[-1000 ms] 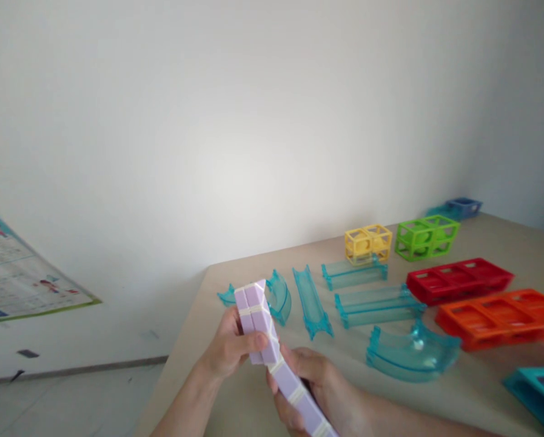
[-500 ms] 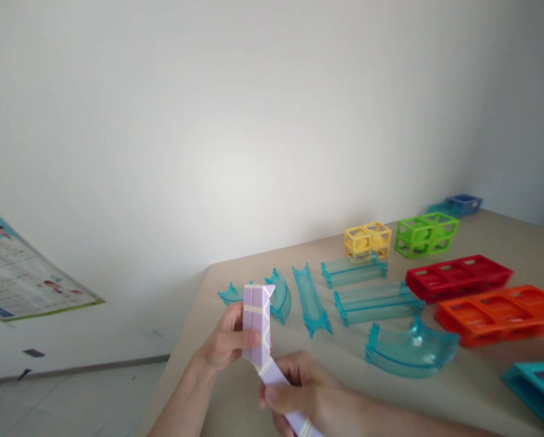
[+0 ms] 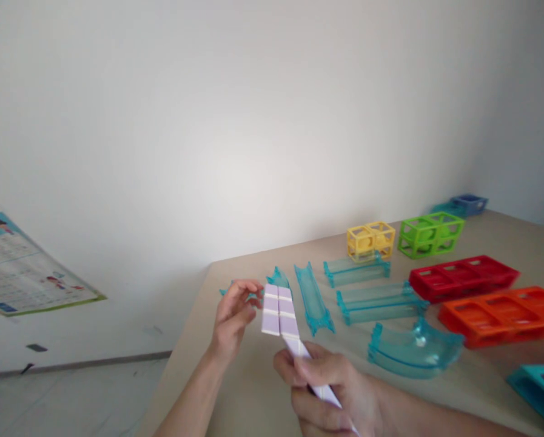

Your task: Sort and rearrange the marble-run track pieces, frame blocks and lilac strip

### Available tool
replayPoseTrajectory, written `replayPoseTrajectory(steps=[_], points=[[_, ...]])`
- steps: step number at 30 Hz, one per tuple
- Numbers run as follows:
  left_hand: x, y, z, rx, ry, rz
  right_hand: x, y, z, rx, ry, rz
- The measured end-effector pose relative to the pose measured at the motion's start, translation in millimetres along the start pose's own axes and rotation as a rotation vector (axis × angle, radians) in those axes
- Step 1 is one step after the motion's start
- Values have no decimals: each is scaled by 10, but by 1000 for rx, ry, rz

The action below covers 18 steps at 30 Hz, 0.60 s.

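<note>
A lavender twist-snake puzzle with pale seams is raised above the table, its far end folded into two segments side by side. Wrapped around its long lower part is my right hand, closed with the thumb on top. My left hand is just left of the folded end, fingers bent and apart, holding nothing; a narrow gap seems to separate its fingertips from the puzzle. Behind the puzzle, a curved clear-blue track piece is partly hidden, and another small blue piece is mostly covered by my left hand.
On the table lie a straight blue track, further blue tracks, a curved track, and yellow, green, red and orange frames. A teal frame sits nearer. A poster hangs on the left wall.
My left hand has let go of the puzzle's folded end and its fingers have come apart. The puzzle has turned and shifted slightly right in my right hand, which still grips it.
</note>
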<state>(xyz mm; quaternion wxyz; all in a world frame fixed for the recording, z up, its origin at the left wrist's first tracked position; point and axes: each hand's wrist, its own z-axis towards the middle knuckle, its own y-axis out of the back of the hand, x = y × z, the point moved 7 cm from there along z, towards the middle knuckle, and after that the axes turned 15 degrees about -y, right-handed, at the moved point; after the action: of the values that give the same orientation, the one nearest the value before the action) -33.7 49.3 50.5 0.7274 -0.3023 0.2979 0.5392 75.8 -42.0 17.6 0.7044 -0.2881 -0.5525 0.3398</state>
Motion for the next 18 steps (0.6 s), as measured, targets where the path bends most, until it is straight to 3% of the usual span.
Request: replayPoseTrajectory(steps=[3,6,9,11,13,16,18], points=[[-133,-105,-4,172,-143,135,-50,-67,-16,150,-105,38],[-183,-203,-43,361,-173,265,-44,-100,-15,278,-132,106],[-211,-111,-29,353,-180,447,27,-72,-12,275,-108,140],[-225,31,1,275,-146,546,69,21,-7,128,-101,137],[-217,157,22,241,-66,583,118,163,-28,-105,-60,136],[-184,233,27,323,68,590,141,321,-93,-409,-24,130],[-155,208,0,430,144,571,91,358,-104,-511,-80,129]])
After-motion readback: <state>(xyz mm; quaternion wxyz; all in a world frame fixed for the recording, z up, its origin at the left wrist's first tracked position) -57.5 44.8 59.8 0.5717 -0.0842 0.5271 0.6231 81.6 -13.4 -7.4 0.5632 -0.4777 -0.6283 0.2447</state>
